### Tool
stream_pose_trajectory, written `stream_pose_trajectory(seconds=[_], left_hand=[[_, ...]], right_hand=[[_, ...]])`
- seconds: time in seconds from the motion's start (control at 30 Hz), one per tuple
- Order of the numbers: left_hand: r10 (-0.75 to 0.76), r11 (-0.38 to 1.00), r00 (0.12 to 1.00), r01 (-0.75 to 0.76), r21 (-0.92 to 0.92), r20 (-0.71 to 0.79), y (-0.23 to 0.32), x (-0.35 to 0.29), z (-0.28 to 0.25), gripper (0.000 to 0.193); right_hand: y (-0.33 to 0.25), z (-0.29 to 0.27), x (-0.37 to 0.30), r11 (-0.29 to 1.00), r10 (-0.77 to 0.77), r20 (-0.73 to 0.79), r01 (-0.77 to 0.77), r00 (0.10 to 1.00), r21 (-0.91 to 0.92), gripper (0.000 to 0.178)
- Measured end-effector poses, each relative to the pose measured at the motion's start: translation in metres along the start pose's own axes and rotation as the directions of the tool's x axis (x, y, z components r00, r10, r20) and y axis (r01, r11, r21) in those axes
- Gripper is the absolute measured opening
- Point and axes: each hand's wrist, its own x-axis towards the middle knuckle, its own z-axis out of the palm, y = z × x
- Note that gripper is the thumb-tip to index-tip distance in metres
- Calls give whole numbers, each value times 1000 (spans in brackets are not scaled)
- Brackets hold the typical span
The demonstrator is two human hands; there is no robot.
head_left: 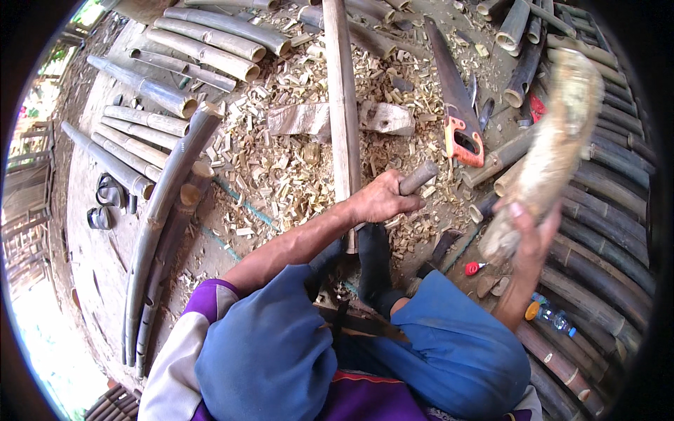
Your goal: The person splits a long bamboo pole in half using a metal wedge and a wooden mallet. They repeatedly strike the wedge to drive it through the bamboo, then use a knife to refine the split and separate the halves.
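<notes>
My left hand [385, 199] grips a round wooden handle [419, 177] beside the beam [340, 105]; my right hand [531, 228] grips a wooden billet [554, 133], raised at right. Billet looks heavy, stiff, rough; best held by its narrower end.

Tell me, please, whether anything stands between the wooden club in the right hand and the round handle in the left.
Nothing visible stands between the wooden club in the right hand and the round handle in the left hand; the orange-handled saw lies farther off.
</notes>
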Motion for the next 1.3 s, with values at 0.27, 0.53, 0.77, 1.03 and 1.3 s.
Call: stream_pose_trajectory(seconds=[0.27, 0.53, 0.77, 1.03, 1.3], left_hand=[[-57, 997, 965, 68, 35, -256, -4, 17, 4, 37], [-203, 914, 796, 362, 180, -571, -29, 55, 3, 34], [-186, 877, 754, 416, 239, -631, -50, 62, 8, 35], [-168, 972, 919, 94, -216, -356, -3, 27, -12, 13], [-120, 906, 494, -301, -299, -861, 46, -56, -112, 12]], right_hand=[[36, 16, 3, 968, 146, 312, -71, 939, -240, 83], [84, 16, -36, 902, 427, 228, -431, 875, -34, 85], [165, 52, -83, 887, 425, 143, -380, 894, -264, 77], [127, 133, -74, 754, 312, 473, 88, 824, -651, 42], [143, 167, -82, 716, 223, 644, 325, 732, -617, 37]])
